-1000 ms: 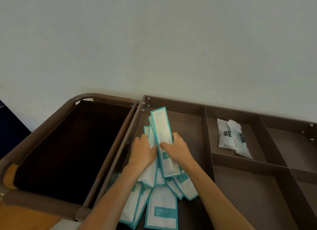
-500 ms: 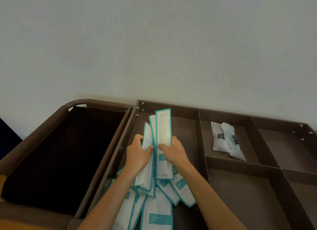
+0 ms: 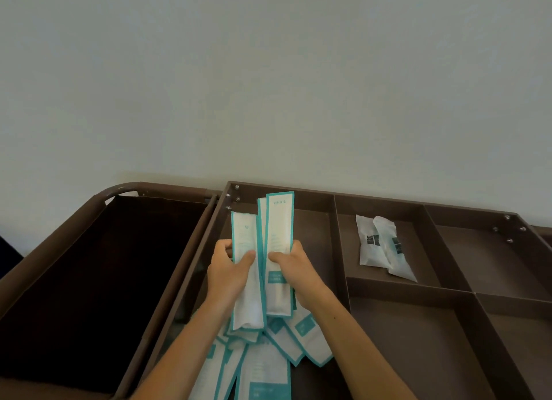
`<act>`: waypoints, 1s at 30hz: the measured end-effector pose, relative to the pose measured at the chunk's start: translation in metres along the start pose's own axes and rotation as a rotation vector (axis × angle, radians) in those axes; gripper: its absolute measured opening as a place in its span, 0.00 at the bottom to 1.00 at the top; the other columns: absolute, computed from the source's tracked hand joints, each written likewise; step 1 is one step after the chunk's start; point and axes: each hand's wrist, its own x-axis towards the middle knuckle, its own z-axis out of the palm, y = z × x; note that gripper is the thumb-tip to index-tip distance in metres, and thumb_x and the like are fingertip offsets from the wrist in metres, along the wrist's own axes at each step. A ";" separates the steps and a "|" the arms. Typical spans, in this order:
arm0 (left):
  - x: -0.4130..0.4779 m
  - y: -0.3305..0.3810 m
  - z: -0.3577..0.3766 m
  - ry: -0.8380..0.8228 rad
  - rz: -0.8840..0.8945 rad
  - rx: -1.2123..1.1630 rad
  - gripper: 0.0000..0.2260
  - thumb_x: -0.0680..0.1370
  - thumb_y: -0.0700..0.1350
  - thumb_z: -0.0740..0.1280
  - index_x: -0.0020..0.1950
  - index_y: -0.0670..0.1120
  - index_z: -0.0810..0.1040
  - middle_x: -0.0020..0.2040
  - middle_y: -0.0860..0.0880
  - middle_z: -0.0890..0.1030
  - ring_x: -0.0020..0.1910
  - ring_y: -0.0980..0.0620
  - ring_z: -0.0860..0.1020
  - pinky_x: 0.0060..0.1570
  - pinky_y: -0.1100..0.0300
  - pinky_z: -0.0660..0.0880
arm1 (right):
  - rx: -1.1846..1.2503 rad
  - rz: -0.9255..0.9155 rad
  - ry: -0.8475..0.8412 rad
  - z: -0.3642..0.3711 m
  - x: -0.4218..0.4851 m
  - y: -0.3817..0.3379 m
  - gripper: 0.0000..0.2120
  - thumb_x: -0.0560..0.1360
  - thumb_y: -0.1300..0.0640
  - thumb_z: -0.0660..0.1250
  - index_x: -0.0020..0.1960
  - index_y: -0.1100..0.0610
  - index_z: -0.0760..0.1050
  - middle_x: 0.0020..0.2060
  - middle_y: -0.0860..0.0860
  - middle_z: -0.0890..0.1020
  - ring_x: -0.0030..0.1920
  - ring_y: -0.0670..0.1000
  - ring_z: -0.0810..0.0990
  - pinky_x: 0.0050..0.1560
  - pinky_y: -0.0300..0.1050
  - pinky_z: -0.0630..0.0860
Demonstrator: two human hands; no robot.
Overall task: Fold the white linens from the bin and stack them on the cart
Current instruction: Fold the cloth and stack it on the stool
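No white linens show; what I handle are long white packets with teal borders. My left hand [image 3: 228, 269] grips a bundle of these packets [image 3: 245, 244], held nearly upright over the cart's left tray compartment [image 3: 310, 229]. My right hand [image 3: 291, 265] grips a second bundle of packets [image 3: 277, 235] right beside the first, their edges touching. Several more teal-edged packets [image 3: 265, 369] lie loose in the compartment below my wrists. The dark brown bin [image 3: 98, 280] at the left looks empty and deep.
Two small white sachets [image 3: 382, 247] lie in the upper middle compartment. Other brown tray compartments [image 3: 418, 346] spread to the right, split by dividers [image 3: 340, 250]. A plain pale wall rises right behind the cart. The bin's metal frame [image 3: 119, 189] curves at the upper left.
Both hands have turned the packets from a slanted fan to near upright and squared them side by side. The view has shifted slightly, bringing the cart a little lower and leftward.
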 end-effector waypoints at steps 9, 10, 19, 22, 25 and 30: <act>0.004 0.037 0.035 -0.072 -0.101 -0.059 0.10 0.74 0.38 0.65 0.53 0.49 0.72 0.48 0.49 0.78 0.48 0.50 0.79 0.49 0.50 0.78 | 0.107 -0.056 0.036 -0.044 -0.007 -0.014 0.24 0.77 0.64 0.65 0.66 0.51 0.57 0.56 0.50 0.75 0.52 0.49 0.79 0.43 0.41 0.80; 0.002 0.044 0.043 -0.094 -0.090 -0.074 0.11 0.74 0.37 0.65 0.54 0.48 0.72 0.48 0.48 0.79 0.47 0.50 0.79 0.47 0.52 0.78 | 0.118 -0.059 0.067 -0.056 -0.008 -0.015 0.24 0.76 0.65 0.65 0.65 0.53 0.59 0.56 0.51 0.76 0.51 0.49 0.79 0.42 0.41 0.79; -0.039 0.102 0.163 -0.302 0.076 -0.073 0.15 0.74 0.42 0.69 0.61 0.48 0.73 0.51 0.48 0.79 0.49 0.50 0.80 0.52 0.50 0.79 | 0.228 -0.119 0.325 -0.197 -0.026 -0.013 0.14 0.75 0.67 0.66 0.60 0.59 0.73 0.48 0.55 0.82 0.45 0.53 0.83 0.38 0.45 0.80; -0.056 0.116 0.216 -0.388 0.057 -0.069 0.15 0.76 0.41 0.67 0.61 0.49 0.70 0.52 0.49 0.79 0.49 0.51 0.80 0.53 0.51 0.79 | 0.222 -0.126 0.406 -0.253 -0.026 -0.006 0.15 0.73 0.69 0.64 0.60 0.62 0.74 0.49 0.58 0.83 0.46 0.56 0.83 0.43 0.49 0.80; -0.076 0.132 0.266 -0.513 0.040 -0.099 0.20 0.75 0.37 0.67 0.64 0.49 0.67 0.52 0.49 0.78 0.49 0.53 0.79 0.47 0.58 0.79 | 0.164 -0.130 0.508 -0.305 -0.028 0.004 0.15 0.73 0.68 0.64 0.59 0.62 0.74 0.50 0.58 0.82 0.47 0.56 0.82 0.43 0.48 0.79; -0.096 0.139 0.335 -0.591 0.033 -0.032 0.24 0.75 0.36 0.67 0.69 0.48 0.65 0.52 0.51 0.77 0.49 0.54 0.78 0.45 0.62 0.77 | 0.046 -0.090 0.622 -0.373 -0.030 0.019 0.14 0.76 0.64 0.64 0.61 0.59 0.67 0.53 0.55 0.78 0.50 0.56 0.80 0.48 0.52 0.80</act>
